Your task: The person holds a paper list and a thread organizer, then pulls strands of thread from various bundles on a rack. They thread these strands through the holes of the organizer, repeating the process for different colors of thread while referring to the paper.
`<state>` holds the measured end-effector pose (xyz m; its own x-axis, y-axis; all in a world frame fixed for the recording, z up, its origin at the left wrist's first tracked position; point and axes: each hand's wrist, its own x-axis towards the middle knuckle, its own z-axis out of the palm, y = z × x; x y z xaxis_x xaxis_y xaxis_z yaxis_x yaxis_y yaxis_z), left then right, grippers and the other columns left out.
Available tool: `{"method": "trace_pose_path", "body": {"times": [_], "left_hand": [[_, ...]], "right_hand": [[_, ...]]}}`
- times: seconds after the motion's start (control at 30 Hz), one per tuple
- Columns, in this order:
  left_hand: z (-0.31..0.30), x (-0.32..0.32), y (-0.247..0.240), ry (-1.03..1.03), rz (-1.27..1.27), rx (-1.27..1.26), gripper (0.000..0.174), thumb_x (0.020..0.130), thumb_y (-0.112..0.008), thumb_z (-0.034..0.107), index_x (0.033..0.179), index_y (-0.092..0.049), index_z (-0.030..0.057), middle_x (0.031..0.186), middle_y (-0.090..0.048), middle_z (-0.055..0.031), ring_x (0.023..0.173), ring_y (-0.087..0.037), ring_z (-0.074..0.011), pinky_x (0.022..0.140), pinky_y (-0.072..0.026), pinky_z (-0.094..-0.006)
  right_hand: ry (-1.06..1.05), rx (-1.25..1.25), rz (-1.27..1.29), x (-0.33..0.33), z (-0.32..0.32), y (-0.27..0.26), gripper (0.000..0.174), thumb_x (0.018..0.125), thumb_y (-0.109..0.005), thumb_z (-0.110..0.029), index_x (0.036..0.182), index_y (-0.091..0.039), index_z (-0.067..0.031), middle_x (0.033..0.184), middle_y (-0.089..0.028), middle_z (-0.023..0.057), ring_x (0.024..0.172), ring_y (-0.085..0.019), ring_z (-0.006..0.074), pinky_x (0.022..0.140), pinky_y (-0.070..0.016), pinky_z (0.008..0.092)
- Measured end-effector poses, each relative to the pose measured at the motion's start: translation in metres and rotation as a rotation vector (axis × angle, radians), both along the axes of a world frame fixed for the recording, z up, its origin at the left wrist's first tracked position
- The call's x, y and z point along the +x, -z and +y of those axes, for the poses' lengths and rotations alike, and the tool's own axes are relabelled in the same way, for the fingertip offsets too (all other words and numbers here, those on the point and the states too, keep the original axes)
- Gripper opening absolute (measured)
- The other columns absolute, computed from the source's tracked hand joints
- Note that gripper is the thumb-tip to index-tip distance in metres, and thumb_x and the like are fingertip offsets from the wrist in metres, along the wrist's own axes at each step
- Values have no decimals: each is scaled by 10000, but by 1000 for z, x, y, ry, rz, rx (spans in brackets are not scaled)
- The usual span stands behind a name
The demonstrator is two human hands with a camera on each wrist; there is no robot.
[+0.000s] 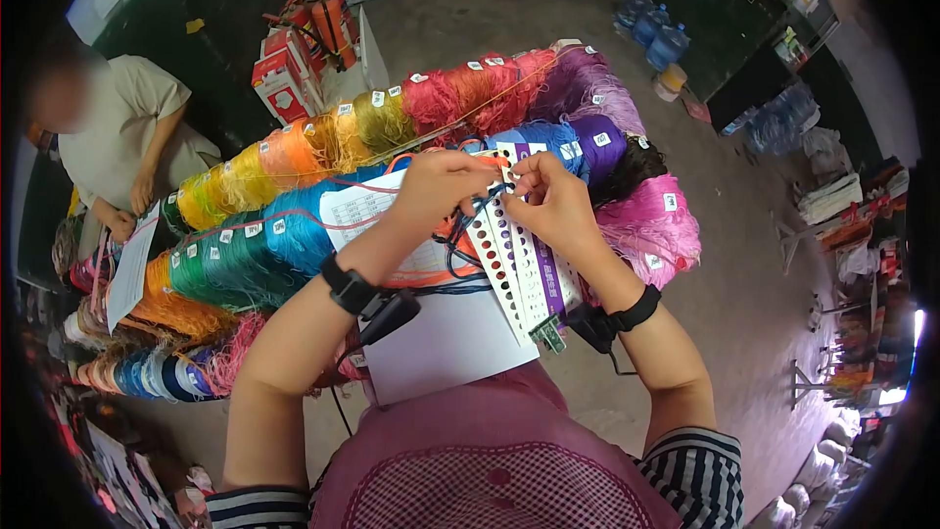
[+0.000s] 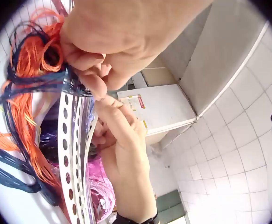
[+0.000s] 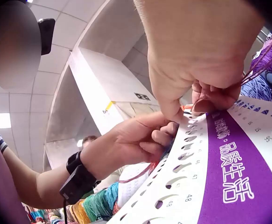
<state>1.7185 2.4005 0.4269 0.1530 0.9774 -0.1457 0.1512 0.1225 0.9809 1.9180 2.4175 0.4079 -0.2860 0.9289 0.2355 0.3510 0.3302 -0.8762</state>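
Note:
A white and purple punched card (image 1: 534,274), with rows of holes and printed numbers, slants up from the person's lap. At its far end the left hand (image 1: 446,186) pinches a dark blue thread (image 2: 47,81) beside the holes. The right hand (image 1: 560,204) meets it there, thumb and index finger pinching at the thread on the card's edge; the other fingers curl in. In the left wrist view, both hands' fingertips come together where the dark blue strands reach the card. An orange thread bundle (image 2: 26,121) hangs beside the card, with dark blue loops across it. The exact pinch points are partly hidden by the fingers.
Rows of colourful thread hanks (image 1: 294,152) with small labels lie around the work. White paper sheets (image 1: 441,338) sit under the card. Another person (image 1: 137,127) stands at the left with a sheet (image 1: 132,269). Water jugs (image 1: 651,24) stand on the floor behind.

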Motion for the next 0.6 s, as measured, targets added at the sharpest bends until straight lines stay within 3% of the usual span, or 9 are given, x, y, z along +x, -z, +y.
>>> {"method": "trace_pose_path", "body": {"times": [0.1, 0.2, 0.33, 0.4, 0.43, 0.47, 0.53, 0.57, 0.6], "left_hand": [[-6, -21, -4, -81, -464, -122, 123, 900, -602, 81, 952, -675, -3, 753, -617, -20, 680, -573, -65, 581, -441, -204], [-8, -26, -15, -61, -697, -161, 269, 888, -601, 122, 1125, -658, 10, 796, -622, -34, 703, -552, -79, 562, -380, -182], [-3, -20, -33, 75, -955, -347, 285, 916, -527, 71, 1179, -593, -19, 730, -599, -32, 629, -567, -86, 529, -415, -211], [4, -10, -25, 294, -510, -322, 404, 909, -575, 130, 1280, -544, -27, 699, -567, -31, 576, -542, -90, 468, -387, -210], [5, 3, -19, 299, -270, -268, 458, 905, -608, 164, 1319, -524, -14, 696, -558, -23, 554, -518, -87, 442, -353, -207], [5, 16, -19, 295, -28, -216, 516, 901, -640, 198, 1358, -504, -1, 693, -550, -16, 532, -493, -84, 415, -318, -205], [9, 12, -14, 351, 86, -234, 435, 888, -692, 241, 1256, -592, 32, 701, -555, 2, 590, -505, -69, 475, -364, -206], [12, 4, -4, 359, 67, -86, 346, 888, -700, 246, 1160, -626, 45, 716, -566, 13, 630, -520, -60, 518, -389, -209], [15, -5, 7, 372, 51, 62, 265, 889, -708, 250, 1065, -661, 58, 731, -576, 23, 670, -535, -52, 560, -415, -211]], "right_hand": [[-25, -10, -116, 0, 0, 0, 418, 717, -795, -157, 1025, -557, -4, 711, -603, 83, 616, -620, 210, 599, -490, 328], [-25, -33, -191, -1, -2, -2, 490, 706, -806, -154, 1083, -525, -13, 724, -605, 92, 633, -623, 222, 612, -490, 342], [-7, -12, -316, -3, -6, -13, 627, 697, -815, -153, 1197, -457, -30, 812, -626, 137, 712, -654, 272, 657, -512, 365], [7, 76, -276, -4, -7, -11, 742, 698, -815, -155, 1288, -379, -44, 977, -627, 201, 829, -670, 341, 727, -531, 403], [-10, 89, -319, -3, -6, -12, 777, 711, -802, -160, 1325, -338, -52, 1108, -597, 240, 902, -662, 388, 776, -535, 435], [-26, 92, -325, -4, -7, -15, 777, 711, -802, -160, 1325, -338, -52, 1108, -597, 240, 902, -662, 388, 776, -535, 435], [-23, 73, -343, -7, -7, -20, 768, 716, -795, -175, 1325, -342, -55, 1156, -579, 242, 899, -663, 388, 776, -535, 437], [-32, 167, -357, -6, -4, -13, 738, 712, -790, -176, 1307, -371, -51, 1027, -613, 195, 830, -667, 345, 722, -534, 394], [-35, 167, -354, -4, -2, -11, 738, 712, -790, -176, 1307, -371, -51, 1027, -613, 195, 830, -667, 345, 722, -534, 394]]}}
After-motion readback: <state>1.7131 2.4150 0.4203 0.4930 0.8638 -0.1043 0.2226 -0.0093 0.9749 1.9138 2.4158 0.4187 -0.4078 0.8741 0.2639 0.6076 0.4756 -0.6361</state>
